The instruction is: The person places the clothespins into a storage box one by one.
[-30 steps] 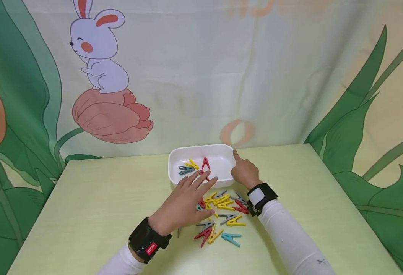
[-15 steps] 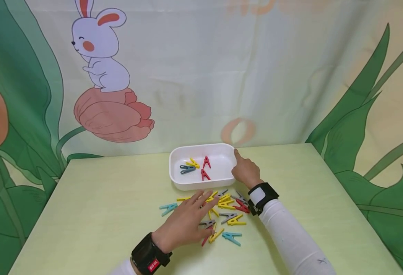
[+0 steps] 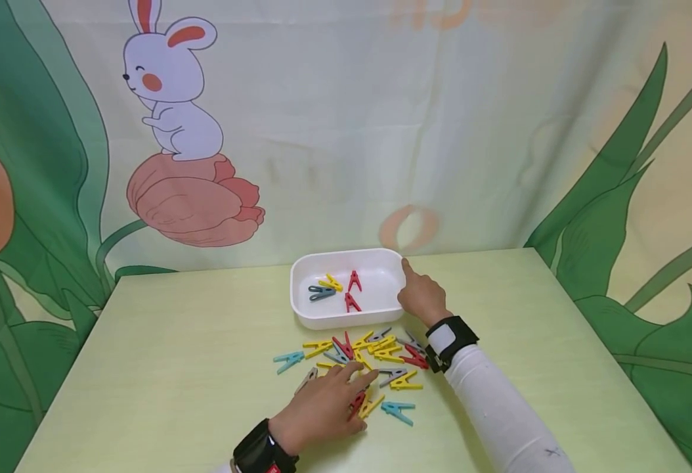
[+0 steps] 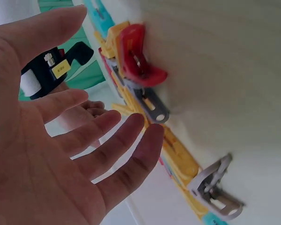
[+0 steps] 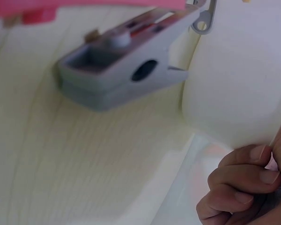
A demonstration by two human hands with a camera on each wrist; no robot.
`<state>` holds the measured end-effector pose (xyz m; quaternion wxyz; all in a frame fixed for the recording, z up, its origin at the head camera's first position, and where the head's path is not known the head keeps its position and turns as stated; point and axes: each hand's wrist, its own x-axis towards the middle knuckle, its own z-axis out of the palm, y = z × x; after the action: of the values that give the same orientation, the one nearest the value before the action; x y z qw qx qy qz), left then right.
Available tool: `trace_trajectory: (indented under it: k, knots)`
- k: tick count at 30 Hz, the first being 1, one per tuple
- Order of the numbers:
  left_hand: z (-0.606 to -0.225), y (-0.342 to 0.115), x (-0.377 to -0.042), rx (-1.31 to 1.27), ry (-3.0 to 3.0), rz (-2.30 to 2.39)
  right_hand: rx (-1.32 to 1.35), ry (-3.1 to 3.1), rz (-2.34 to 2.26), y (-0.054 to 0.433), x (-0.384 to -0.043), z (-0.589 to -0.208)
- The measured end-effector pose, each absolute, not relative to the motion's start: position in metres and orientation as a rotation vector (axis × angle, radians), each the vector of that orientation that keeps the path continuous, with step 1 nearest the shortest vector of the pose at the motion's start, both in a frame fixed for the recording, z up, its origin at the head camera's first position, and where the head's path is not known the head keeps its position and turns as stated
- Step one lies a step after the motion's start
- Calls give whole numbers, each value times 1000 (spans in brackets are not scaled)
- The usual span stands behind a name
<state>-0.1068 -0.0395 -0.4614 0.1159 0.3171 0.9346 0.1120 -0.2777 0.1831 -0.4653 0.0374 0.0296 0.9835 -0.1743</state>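
Many plastic clothes pegs lie loose on the table in front of a white plastic tray (image 3: 352, 322). My left hand (image 3: 325, 404) hovers low at the near side of the heap, fingers spread and slightly bent. Nothing is between its fingers in the left wrist view; a red clothes peg (image 4: 138, 58) and a grey clothes peg (image 4: 152, 105) lie just beyond the fingertips. My right hand (image 3: 423, 295) holds the tray at its right end, its fingers curled against the outer wall in the right wrist view. Two red clothes pegs (image 3: 352, 302), a yellow one (image 3: 331, 282) and a dark grey-blue one (image 3: 322, 293) lie inside.
A light blue clothes peg (image 3: 289, 361) lies at the heap's left, another light blue peg (image 3: 398, 412) at its near right. Behind the table (image 3: 174, 355) hangs a printed cloth (image 3: 322, 131). The tray stands near the table's back edge.
My left hand has drawn back from over the tray's near edge to the near side of the heap, uncovering pegs behind it. The right hand stays at the tray.
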Motion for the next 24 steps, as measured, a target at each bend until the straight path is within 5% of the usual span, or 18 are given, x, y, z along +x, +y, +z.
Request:
trace_trajectory:
  k: [24]
  knots:
    - [-470, -42, -103, 1066, 2795, 321, 97, 3018, -539, 183, -276, -465]
